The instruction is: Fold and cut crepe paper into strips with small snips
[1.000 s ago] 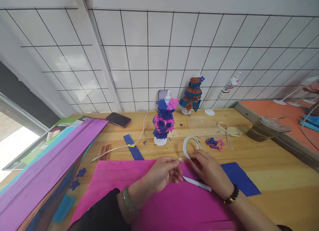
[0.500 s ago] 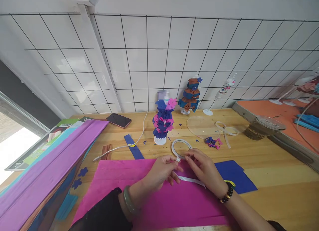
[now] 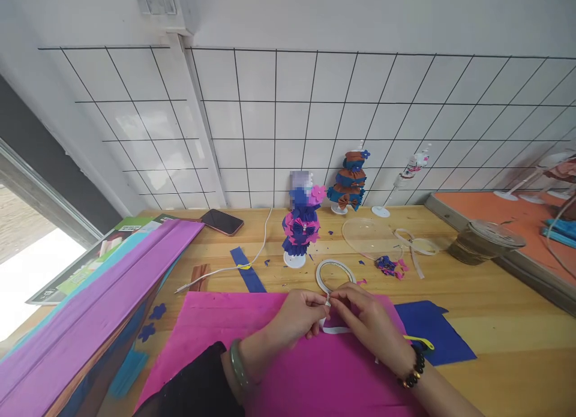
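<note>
Above a bright pink paper sheet, my left hand pinches a narrow white tape strip. The fingertips of my right hand are closed at the same strip, close to the left fingertips. Below the fingers the strip curves over the pink sheet, and part of it is hidden behind my right hand. A white tape roll lies flat just beyond my fingertips. Under my right wrist, a yellow-handled tool shows only in part, near a dark blue paper piece.
A blue-and-pink paper-dressed figure stands behind the roll, with a brown-and-blue one farther back. Folded purple paper lies left, near a phone and white cable. A brown tape roll sits at right.
My hands have come closer together, the right fingertips meeting the left at the strip. The strip now bends in a tighter curve. The camera view has shifted slightly.
</note>
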A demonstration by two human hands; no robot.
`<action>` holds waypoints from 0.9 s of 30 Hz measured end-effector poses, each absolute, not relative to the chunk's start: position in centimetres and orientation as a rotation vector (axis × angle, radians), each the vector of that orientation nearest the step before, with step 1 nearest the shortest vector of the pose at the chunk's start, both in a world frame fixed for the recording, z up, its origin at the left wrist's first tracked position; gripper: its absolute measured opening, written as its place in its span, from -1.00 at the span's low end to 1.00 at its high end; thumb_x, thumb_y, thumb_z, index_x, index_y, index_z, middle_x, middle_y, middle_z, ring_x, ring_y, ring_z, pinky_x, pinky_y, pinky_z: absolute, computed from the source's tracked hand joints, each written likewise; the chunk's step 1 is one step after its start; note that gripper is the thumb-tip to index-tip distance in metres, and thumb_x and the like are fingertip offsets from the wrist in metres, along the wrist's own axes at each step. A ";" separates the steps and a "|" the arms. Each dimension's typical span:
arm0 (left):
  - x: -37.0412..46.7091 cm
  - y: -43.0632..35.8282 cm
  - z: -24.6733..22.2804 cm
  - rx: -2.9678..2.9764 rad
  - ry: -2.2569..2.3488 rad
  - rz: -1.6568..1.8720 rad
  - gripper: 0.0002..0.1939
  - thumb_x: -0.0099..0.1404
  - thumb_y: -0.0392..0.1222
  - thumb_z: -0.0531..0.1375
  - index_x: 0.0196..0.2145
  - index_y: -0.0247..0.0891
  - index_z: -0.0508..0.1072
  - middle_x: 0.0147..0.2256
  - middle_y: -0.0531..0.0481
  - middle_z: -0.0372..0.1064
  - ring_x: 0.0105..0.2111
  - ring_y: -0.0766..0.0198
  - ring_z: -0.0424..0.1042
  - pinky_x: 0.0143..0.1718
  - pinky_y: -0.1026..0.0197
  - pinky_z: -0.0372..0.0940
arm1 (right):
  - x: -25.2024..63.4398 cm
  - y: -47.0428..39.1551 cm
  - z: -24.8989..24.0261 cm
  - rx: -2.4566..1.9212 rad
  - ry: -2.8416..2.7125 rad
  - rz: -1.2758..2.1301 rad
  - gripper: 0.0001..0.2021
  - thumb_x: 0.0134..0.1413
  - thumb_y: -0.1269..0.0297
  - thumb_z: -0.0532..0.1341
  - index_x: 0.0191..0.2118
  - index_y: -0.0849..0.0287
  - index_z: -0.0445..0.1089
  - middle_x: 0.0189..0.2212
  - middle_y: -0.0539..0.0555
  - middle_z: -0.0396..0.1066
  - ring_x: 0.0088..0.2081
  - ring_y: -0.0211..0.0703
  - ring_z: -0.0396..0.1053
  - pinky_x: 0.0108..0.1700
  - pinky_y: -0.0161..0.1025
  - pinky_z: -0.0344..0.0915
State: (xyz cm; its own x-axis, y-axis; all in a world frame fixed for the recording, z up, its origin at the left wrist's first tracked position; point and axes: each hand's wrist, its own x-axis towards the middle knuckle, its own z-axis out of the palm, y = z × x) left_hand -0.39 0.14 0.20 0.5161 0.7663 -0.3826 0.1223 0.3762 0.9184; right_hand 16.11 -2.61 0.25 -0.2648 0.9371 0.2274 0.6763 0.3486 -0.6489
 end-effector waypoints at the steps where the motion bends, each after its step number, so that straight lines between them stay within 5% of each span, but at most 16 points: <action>1: -0.4 0.1 0.2 1.138 0.966 0.505 -0.86 0.06 -0.31 0.09 -0.62 -0.30 0.30 -0.81 0.20 0.08 -0.81 0.50 0.04 -0.77 0.42 -0.05 | 16.1 -2.6 0.2 -1.411 -2.031 0.567 -0.83 0.17 0.24 0.02 -0.28 0.12 0.32 -0.35 0.06 0.36 -0.29 -0.21 0.32 -0.23 -0.24 0.26; 10: -0.3 0.2 0.1 1.108 0.959 0.504 -0.92 0.03 -0.29 0.12 -0.59 -0.31 0.34 -0.81 0.19 0.11 -0.80 0.50 0.09 -0.78 0.44 -0.01 | 16.2 -2.6 0.3 -1.368 -2.102 0.472 -0.79 0.19 0.26 0.00 -0.32 0.11 0.36 -0.41 0.07 0.39 -0.34 -0.20 0.34 -0.29 -0.23 0.30; 22: -0.2 0.0 0.6 1.062 0.946 0.507 -0.90 -0.01 -0.36 0.04 -0.62 -0.29 0.29 -0.81 0.17 0.13 -0.80 0.46 0.14 -0.76 0.42 0.04 | 16.3 -2.8 0.6 -1.177 -2.330 -0.091 -0.79 0.18 0.37 0.02 -0.27 0.13 0.41 -0.34 0.09 0.47 -0.35 -0.22 0.38 -0.29 -0.21 0.21; 27: -0.3 -0.1 0.9 1.033 0.946 0.517 -0.89 -0.01 -0.38 0.05 -0.64 -0.31 0.28 -0.78 0.15 0.17 -0.79 0.47 0.14 -0.75 0.42 0.05 | 16.2 -2.8 0.6 -1.203 -2.330 -0.022 -0.78 0.20 0.36 0.00 -0.31 0.14 0.39 -0.36 0.08 0.45 -0.36 -0.23 0.35 -0.25 -0.20 0.21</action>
State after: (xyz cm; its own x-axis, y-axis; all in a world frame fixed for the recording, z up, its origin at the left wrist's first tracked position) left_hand -0.31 -0.07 0.89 0.5190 0.7494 -0.4112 0.0595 0.4482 0.8920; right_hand 16.22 -2.83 0.57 -0.4750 0.7573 0.4481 0.7657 0.6067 -0.2136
